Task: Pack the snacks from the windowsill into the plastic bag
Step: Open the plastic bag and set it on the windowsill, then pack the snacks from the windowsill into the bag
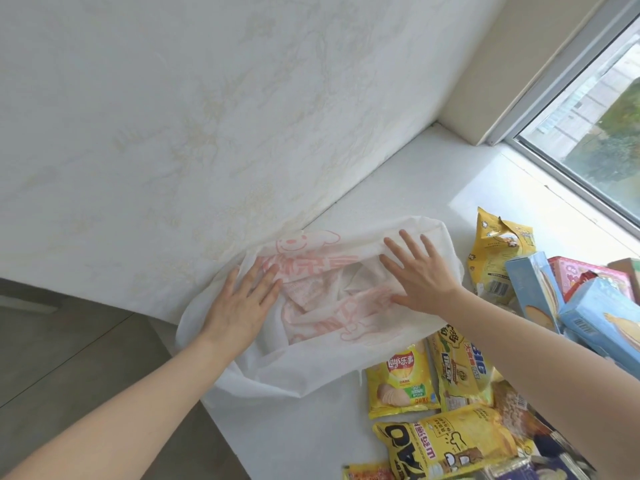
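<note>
A white plastic bag with pink print lies crumpled on the white windowsill, partly hanging over its near edge. My left hand rests flat on the bag's left side, fingers spread. My right hand presses flat on the bag's right side, fingers apart. Neither hand grips anything. Snacks lie to the right of the bag: a yellow Lay's chip bag, a yellow biscuit pack, a large yellow bag, a yellow packet and blue boxes.
A white patterned wall rises on the left of the sill. The window runs along the right. A pink box lies behind the blue boxes. Grey floor shows below the sill at the lower left.
</note>
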